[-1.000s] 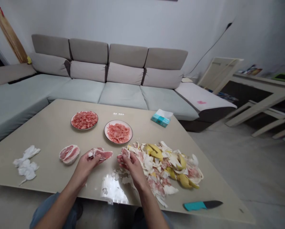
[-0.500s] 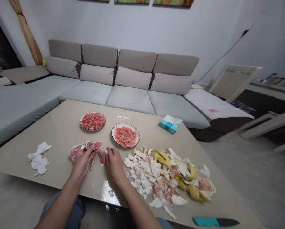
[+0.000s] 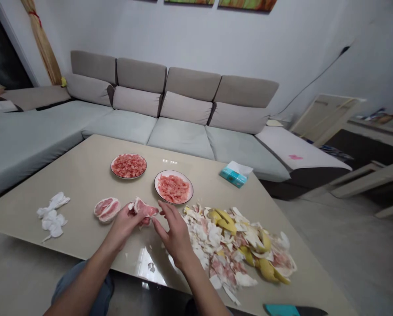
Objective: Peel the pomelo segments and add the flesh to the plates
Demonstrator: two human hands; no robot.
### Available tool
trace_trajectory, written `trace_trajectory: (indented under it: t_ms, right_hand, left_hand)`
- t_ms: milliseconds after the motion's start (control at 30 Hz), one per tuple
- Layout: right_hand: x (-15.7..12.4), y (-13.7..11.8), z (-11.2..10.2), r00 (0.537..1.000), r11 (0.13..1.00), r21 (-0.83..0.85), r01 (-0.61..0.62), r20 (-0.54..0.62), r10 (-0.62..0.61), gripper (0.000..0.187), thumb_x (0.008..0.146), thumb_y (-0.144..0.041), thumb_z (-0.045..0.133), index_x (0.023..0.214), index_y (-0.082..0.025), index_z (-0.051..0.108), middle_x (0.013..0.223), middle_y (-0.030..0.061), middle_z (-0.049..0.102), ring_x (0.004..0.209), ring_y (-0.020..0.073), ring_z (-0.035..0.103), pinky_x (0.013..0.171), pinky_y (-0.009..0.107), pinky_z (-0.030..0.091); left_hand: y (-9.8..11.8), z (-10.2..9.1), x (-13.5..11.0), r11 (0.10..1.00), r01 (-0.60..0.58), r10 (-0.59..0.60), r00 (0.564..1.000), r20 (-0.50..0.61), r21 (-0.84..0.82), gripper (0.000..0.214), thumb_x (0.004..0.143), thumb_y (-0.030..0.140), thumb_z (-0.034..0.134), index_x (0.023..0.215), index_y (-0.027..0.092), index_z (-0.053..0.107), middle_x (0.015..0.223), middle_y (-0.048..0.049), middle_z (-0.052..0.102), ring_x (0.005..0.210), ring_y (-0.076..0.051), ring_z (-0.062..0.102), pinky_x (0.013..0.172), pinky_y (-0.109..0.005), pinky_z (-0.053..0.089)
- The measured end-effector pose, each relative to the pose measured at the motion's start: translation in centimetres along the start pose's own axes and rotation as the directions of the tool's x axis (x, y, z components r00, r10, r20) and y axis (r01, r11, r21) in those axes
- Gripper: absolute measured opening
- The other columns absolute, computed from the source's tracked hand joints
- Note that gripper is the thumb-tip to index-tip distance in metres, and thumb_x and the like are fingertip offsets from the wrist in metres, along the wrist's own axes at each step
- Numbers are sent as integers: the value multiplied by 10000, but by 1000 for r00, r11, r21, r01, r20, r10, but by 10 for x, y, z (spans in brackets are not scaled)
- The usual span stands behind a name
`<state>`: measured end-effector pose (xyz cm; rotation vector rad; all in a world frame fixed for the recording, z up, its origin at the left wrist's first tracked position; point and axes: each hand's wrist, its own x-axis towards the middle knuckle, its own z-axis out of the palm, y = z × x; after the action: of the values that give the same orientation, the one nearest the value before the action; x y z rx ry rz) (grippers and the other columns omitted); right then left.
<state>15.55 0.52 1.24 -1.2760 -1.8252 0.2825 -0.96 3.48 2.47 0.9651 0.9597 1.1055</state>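
My left hand (image 3: 126, 226) is closed around a pink pomelo segment (image 3: 145, 208) with white membrane peeling from it, held above the table. Just right of it, my right hand (image 3: 175, 230) has its thumb and fingers apart near the segment's right tip; whether the thumb touches it I cannot tell. A larger chunk of peeled pomelo (image 3: 107, 210) rests on the table left of my left hand. Beyond my hands are two plates of pink pulp, the left plate (image 3: 112, 173) and the right plate (image 3: 190, 194).
A heap of white pith and membrane (image 3: 205, 232) with yellow peel (image 3: 224, 221) covers the right of the table. At the near right edge lies a teal-handled knife (image 3: 282, 310). Crumpled tissues (image 3: 54, 219) lie at left, a tissue box (image 3: 233, 175) at back right. A sofa (image 3: 180, 131) stands behind.
My right hand's fingers have spread from a pinch. My left hand has shifted right with the segment, and the larger chunk now shows apart from it on the table.
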Motion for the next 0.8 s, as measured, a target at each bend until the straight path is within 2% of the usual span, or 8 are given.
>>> trace_trajectory:
  t_ms: [100, 167, 267, 333, 400, 600, 800]
  right_hand:
    - [-6, 0, -8, 998, 996, 91, 16, 55, -21, 306, 887, -205, 564, 1191, -209, 597, 1065, 101, 642, 925, 197, 634, 829, 328, 528]
    - [-9, 2, -8, 998, 990, 142, -8, 68, -2, 246, 879, -191, 555, 1110, -202, 639, 954, 79, 654, 778, 162, 640, 722, 284, 543]
    - [-12, 4, -5, 999, 990, 132, -42, 30, 38, 220, 820, -165, 586, 1024, -180, 665, 845, 62, 647, 662, 145, 611, 638, 261, 532]
    - [-14, 5, -2, 999, 995, 85, -44, 3, 43, 228, 785, -136, 586, 994, -175, 671, 796, 53, 640, 642, 149, 602, 626, 263, 522]
    - [-16, 6, 1, 1000, 999, 39, -26, -15, 27, 240, 771, -115, 571, 981, -170, 673, 762, 49, 635, 635, 156, 600, 621, 265, 515]
    - [-21, 4, 6, 998, 999, 10, -38, -49, 38, 276, 764, -91, 544, 996, -171, 670, 784, 59, 652, 661, 163, 611, 649, 267, 515]
    - [-19, 2, 0, 998, 998, 53, -36, -51, 38, 263, 777, -103, 552, 999, -177, 672, 809, 64, 666, 660, 159, 622, 646, 275, 535]
  left_hand:
    - [-5, 3, -2, 995, 56, -60, 997, 53, 81, 365, 705, 377, 744, 943, 114, 655, 859, -69, 715, 681, -153, 641, 677, -269, 515]
    - [-8, 4, -2, 989, 53, -64, 995, 82, 136, 376, 718, 386, 728, 968, 115, 655, 879, -77, 722, 695, -164, 650, 654, -259, 513]
    - [-10, 6, -1, 985, 15, -33, 994, 100, 171, 378, 712, 371, 728, 992, 127, 656, 953, -88, 730, 850, -211, 677, 758, -287, 528]
    - [-12, 9, 0, 983, -2, -13, 996, 83, 182, 380, 690, 354, 740, 991, 137, 657, 993, -91, 732, 946, -239, 674, 854, -325, 520]
    - [-15, 10, 0, 980, -13, 0, 998, 68, 199, 377, 680, 343, 743, 985, 139, 657, 998, -90, 734, 965, -247, 675, 885, -347, 518]
    - [-25, 9, 1, 975, -70, 64, 997, 38, 210, 324, 682, 304, 737, 947, 136, 654, 943, -78, 736, 891, -222, 693, 832, -328, 545]
    - [-29, 11, 0, 981, -77, 79, 997, -7, 179, 345, 693, 304, 724, 979, 128, 647, 929, -80, 728, 901, -227, 689, 840, -341, 544]
